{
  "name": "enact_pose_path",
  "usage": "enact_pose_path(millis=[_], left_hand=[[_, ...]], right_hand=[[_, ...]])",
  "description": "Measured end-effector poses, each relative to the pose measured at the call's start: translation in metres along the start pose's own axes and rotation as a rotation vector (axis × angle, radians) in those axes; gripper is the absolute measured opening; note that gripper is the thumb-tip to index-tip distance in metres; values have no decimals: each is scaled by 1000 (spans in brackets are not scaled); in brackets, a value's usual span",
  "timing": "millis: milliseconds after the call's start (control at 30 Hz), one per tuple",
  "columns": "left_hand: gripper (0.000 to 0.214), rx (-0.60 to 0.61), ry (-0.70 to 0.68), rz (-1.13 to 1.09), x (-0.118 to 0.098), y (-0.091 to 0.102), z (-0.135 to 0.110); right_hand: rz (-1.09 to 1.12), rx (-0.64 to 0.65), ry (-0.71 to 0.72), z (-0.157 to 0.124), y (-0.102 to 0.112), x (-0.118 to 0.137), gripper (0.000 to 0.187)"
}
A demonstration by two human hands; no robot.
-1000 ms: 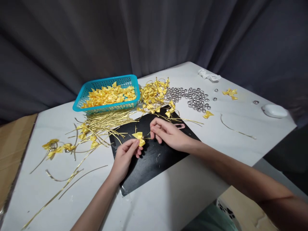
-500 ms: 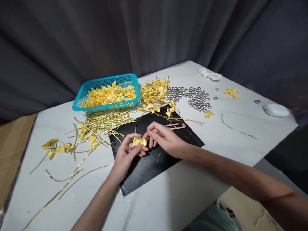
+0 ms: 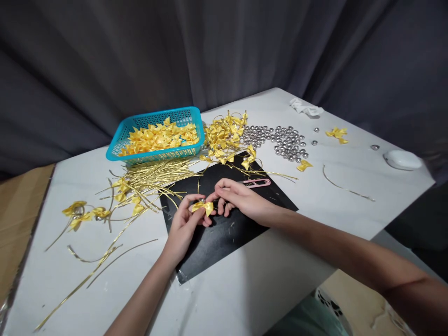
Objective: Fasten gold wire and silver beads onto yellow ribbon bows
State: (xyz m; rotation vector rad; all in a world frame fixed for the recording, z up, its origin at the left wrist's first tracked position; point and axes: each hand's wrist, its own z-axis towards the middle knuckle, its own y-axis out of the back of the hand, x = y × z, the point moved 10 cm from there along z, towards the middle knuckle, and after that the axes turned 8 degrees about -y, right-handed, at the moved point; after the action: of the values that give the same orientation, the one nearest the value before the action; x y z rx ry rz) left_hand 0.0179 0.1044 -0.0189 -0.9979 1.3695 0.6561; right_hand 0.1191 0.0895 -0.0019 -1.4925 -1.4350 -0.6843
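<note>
A yellow satin bow [image 3: 206, 207] is pinched between the thumb and fingers of my left hand [image 3: 184, 224], above a black mat [image 3: 213, 254]. A small silvery piece shows at the bow's upper edge. Close to the bow's right side, my right hand [image 3: 241, 198] has its thumb and index finger pressed together; whatever is between them is too small to make out. Just behind the hands, a thin gold cord rises from near the bow. A pink-handled cutter [image 3: 259, 183] lies on the mat beyond my right hand.
A blue basket [image 3: 154, 155] of yellow bows stands at the back left, with gold cords [image 3: 157, 172] heaped before it. Finished-looking bow pieces [image 3: 224, 133] and silver beads [image 3: 289, 142] lie to its right. A white oval object [image 3: 402, 160] sits near the table's right edge.
The bow has turned and tilted in my left hand, so the silvery piece at its top shows more. My right hand's lower fingers have shifted slightly to the right.
</note>
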Motion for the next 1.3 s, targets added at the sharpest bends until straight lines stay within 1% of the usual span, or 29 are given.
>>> enact_pose_path(millis=[133,300,433,533,633,700,767,867,933,1000,1100,1167,1300], left_hand=[[31,10,11,4,0,-2,0],[29,1,17,-21,0,1,-1],[35,2,3,-41,-1,1,-1],[38,-30,-4,-20,-1,2,-1],[37,-70,2,37,-2,4,0],[36,-85,5,57,-3,4,0],[37,-91,6,60,-3,4,0],[38,-55,27,63,-2,0,-1],[40,-21,45,73,-1,-3,-1],[41,-9,51,84,-1,-4,-1],[41,-39,41,94,-2,-2,-2],[39,-60,34,94,-2,0,-2],[38,-48,22,96,-1,-2,-2]], right_hand=[[6,6,-35,2,1,-4,15],[14,8,-28,3,2,-5,16],[50,12,-37,2,1,-6,17],[52,14,-49,2,0,-4,15],[4,16,-49,1,-2,-3,13],[-80,-24,-7,1,1,-1,13],[-217,-113,87,-2,7,6,13],[-420,-241,235,-7,11,14,15],[-481,-267,280,-8,11,15,15],[-476,-270,293,-6,12,14,15],[-426,-276,286,-2,19,14,15],[-381,-268,250,1,22,12,14],[-244,-215,58,6,19,-3,13]])
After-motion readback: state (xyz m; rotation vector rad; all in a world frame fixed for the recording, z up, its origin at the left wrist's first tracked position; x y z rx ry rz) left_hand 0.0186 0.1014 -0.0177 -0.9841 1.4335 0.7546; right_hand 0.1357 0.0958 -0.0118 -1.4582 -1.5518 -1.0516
